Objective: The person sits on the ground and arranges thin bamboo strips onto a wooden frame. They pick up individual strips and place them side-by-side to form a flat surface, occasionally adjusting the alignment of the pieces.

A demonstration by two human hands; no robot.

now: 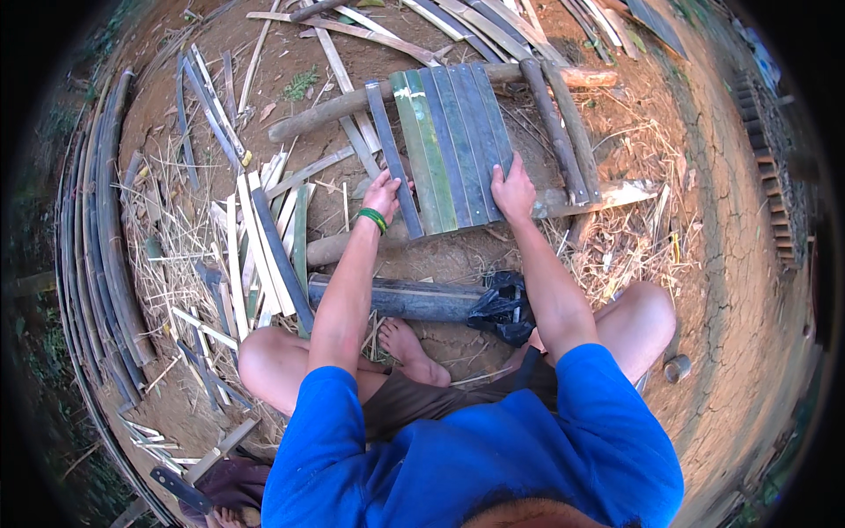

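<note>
A panel of flat bamboo slats, green and blue-grey, is being laid side by side across two round poles on bare earth. Its far end is being carried by the upper pole, its near end by a lower pole that is mostly hidden beneath the slats. One darker, narrower slat is lying just apart from the panel's left edge, and its lower part is being gripped by the left hand, fingers curled around it; a green band is being worn on that wrist. The panel's lower right corner is being pressed by the right hand, fingers spread flat on the outermost slat rather than closed on it.

Nearer the body, a thick dark bamboo tube is lying crosswise, with a crumpled black plastic bag touching its right end; whether anything is in the bag cannot be told. Pale split strips are being left scattered to the left over dry straw, and long curved bamboo lengths are stacked along the left rim. The ground is cracked reddish dirt.
</note>
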